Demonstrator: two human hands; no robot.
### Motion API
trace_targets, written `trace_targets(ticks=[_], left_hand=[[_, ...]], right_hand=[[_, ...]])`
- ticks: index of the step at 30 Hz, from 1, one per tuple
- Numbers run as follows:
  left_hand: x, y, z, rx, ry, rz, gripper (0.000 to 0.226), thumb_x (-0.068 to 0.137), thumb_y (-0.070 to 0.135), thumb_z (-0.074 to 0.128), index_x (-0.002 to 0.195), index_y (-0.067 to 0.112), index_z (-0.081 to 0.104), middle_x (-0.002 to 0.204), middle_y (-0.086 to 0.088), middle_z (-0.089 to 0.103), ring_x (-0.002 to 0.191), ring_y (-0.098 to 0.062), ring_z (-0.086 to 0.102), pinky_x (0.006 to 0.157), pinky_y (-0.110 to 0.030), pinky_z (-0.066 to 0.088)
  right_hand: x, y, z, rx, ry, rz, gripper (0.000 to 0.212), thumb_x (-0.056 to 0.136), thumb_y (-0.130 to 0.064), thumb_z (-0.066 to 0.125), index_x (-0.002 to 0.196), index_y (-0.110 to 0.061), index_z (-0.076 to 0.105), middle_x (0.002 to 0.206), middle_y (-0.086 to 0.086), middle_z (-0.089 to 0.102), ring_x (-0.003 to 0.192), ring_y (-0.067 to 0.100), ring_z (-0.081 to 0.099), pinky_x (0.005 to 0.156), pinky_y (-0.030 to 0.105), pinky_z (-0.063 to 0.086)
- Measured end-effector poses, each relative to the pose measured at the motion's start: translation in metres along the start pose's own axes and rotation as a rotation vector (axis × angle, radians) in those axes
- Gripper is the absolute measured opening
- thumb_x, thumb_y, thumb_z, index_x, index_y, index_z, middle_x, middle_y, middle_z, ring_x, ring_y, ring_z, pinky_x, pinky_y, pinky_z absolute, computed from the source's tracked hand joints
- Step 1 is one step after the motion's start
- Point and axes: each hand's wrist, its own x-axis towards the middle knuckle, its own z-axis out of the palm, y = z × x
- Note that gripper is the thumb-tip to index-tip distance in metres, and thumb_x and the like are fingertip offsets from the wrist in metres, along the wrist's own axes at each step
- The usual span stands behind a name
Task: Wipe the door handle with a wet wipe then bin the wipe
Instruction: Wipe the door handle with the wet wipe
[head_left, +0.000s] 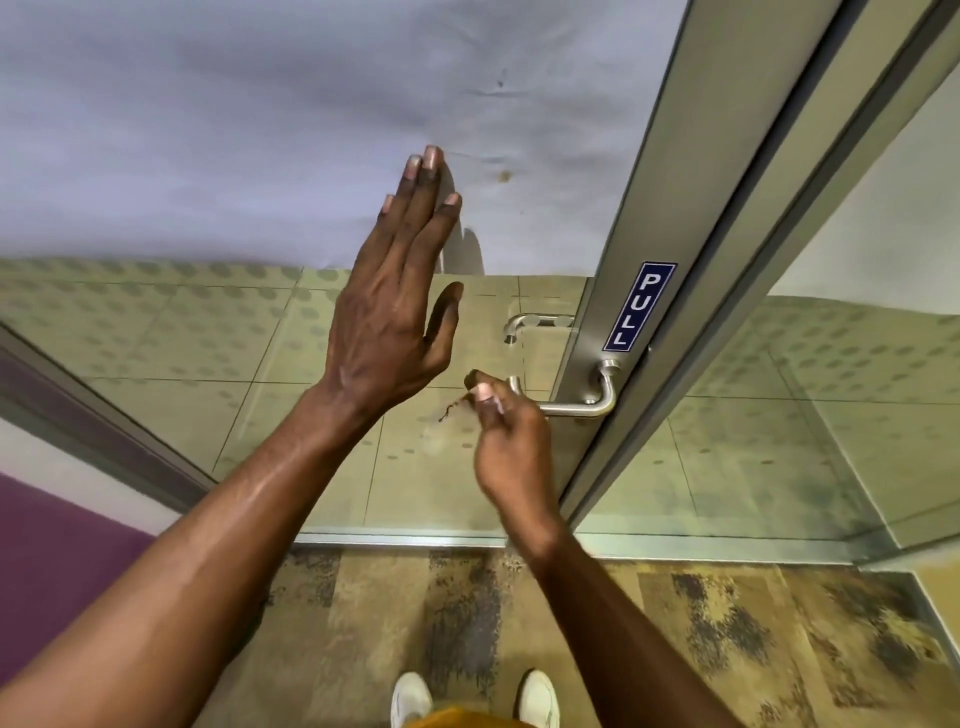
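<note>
A brushed-steel lever door handle (582, 408) juts left from the metal door frame (639, 218), below a blue "PULL" sticker (640, 305). My right hand (511, 447) is at the handle's free end, fingers curled over it and thumb on top. The tip of the lever is hidden under that hand. No wet wipe shows in either hand. My left hand (395, 306) is raised with its fingers straight and together, palm flat towards the glass pane (260, 130) left of the handle.
A second steel handle (519, 325) shows through the glass on the far side. A tiled floor lies beyond the door, and patterned carpet (675, 623) under my white shoes (410, 696). A purple strip runs at the lower left.
</note>
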Motion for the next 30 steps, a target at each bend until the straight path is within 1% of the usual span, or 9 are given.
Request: trace_targets(ticks=[3, 6, 12, 15, 18, 22, 25, 27, 30], left_hand=[[-0.031, 0.002, -0.007, -0.053, 0.059, -0.134, 0.044, 0.105, 0.0, 0.063, 0.148, -0.007, 0.063, 0.165, -0.025, 0.057, 0.16, -0.04, 0.049, 0.13, -0.057, 0.042], [-0.071, 0.007, -0.008, -0.271, 0.057, -0.47, 0.017, 0.112, 0.01, 0.063, 0.122, 0.006, 0.076, 0.126, -0.005, 0.082, 0.121, -0.026, 0.077, 0.1, -0.053, 0.061], [-0.124, 0.036, 0.014, -1.109, -0.083, -1.316, 0.026, 0.112, 0.025, 0.063, 0.105, 0.005, 0.078, 0.106, -0.015, 0.087, 0.1, -0.03, 0.085, 0.1, -0.05, 0.062], [-0.138, 0.052, 0.02, -1.357, -0.239, -1.369, 0.034, 0.098, 0.031, 0.077, 0.115, 0.002, 0.078, 0.117, -0.021, 0.085, 0.107, -0.036, 0.084, 0.101, -0.052, 0.065], [-0.14, 0.063, 0.023, -1.486, -0.299, -1.379, 0.049, 0.086, 0.025, 0.086, 0.124, -0.004, 0.075, 0.121, -0.022, 0.083, 0.108, -0.039, 0.081, 0.09, -0.039, 0.07], [-0.141, 0.07, 0.027, -1.462, -0.361, -1.372, 0.042, 0.084, 0.017, 0.093, 0.12, 0.0, 0.079, 0.115, -0.016, 0.083, 0.098, -0.024, 0.08, 0.083, -0.032, 0.068], [-0.145, 0.07, 0.028, -1.417, -0.385, -1.329, 0.026, 0.082, 0.019, 0.092, 0.104, 0.007, 0.082, 0.107, -0.015, 0.083, 0.096, -0.024, 0.077, 0.084, -0.033, 0.064], [-0.147, 0.073, 0.029, -1.374, -0.383, -1.317, 0.023, 0.081, 0.021, 0.094, 0.096, 0.009, 0.082, 0.102, -0.014, 0.082, 0.094, -0.022, 0.077, 0.083, -0.031, 0.065], [-0.15, 0.08, 0.031, -1.264, -0.35, -1.34, 0.015, 0.086, 0.014, 0.095, 0.09, 0.011, 0.081, 0.097, -0.01, 0.083, 0.09, -0.018, 0.076, 0.079, -0.025, 0.064]], right_hand=[[0.002, -0.012, -0.027, 0.412, -0.147, 0.227, 0.033, 0.112, -0.027, 0.049, 0.123, -0.011, 0.076, 0.123, 0.007, 0.079, 0.117, 0.022, 0.073, 0.106, 0.043, 0.055], [0.0, -0.013, -0.048, 0.55, -0.282, 0.248, 0.039, 0.113, -0.02, 0.042, 0.124, 0.006, 0.069, 0.122, 0.021, 0.077, 0.118, 0.037, 0.073, 0.112, 0.055, 0.051], [-0.008, -0.007, -0.074, 0.645, -0.378, 0.221, 0.039, 0.112, -0.016, 0.039, 0.129, 0.008, 0.065, 0.13, 0.029, 0.071, 0.125, 0.042, 0.068, 0.115, 0.059, 0.047], [-0.011, -0.003, -0.08, 0.58, -0.396, 0.214, 0.039, 0.113, -0.019, 0.04, 0.132, 0.002, 0.067, 0.132, 0.022, 0.073, 0.127, 0.039, 0.068, 0.116, 0.057, 0.046], [-0.014, 0.003, -0.084, 0.531, -0.423, 0.213, 0.039, 0.113, -0.021, 0.039, 0.133, -0.007, 0.07, 0.135, 0.015, 0.073, 0.128, 0.034, 0.068, 0.116, 0.055, 0.046], [-0.02, 0.013, -0.09, 0.332, -0.44, 0.123, 0.04, 0.112, -0.031, 0.04, 0.132, -0.024, 0.073, 0.137, 0.001, 0.073, 0.127, 0.028, 0.069, 0.115, 0.056, 0.047], [-0.025, 0.02, -0.095, 0.175, -0.407, 0.038, 0.036, 0.112, -0.035, 0.042, 0.13, -0.039, 0.073, 0.131, -0.015, 0.075, 0.121, 0.011, 0.072, 0.107, 0.037, 0.057], [-0.028, 0.024, -0.099, 0.152, -0.361, 0.011, 0.033, 0.111, -0.033, 0.046, 0.128, -0.038, 0.074, 0.127, -0.016, 0.076, 0.117, 0.007, 0.073, 0.099, 0.021, 0.058], [-0.034, 0.034, -0.099, 0.145, -0.253, 0.059, 0.027, 0.108, -0.033, 0.056, 0.123, -0.031, 0.078, 0.113, -0.01, 0.082, 0.106, 0.01, 0.077, 0.092, 0.026, 0.059]])
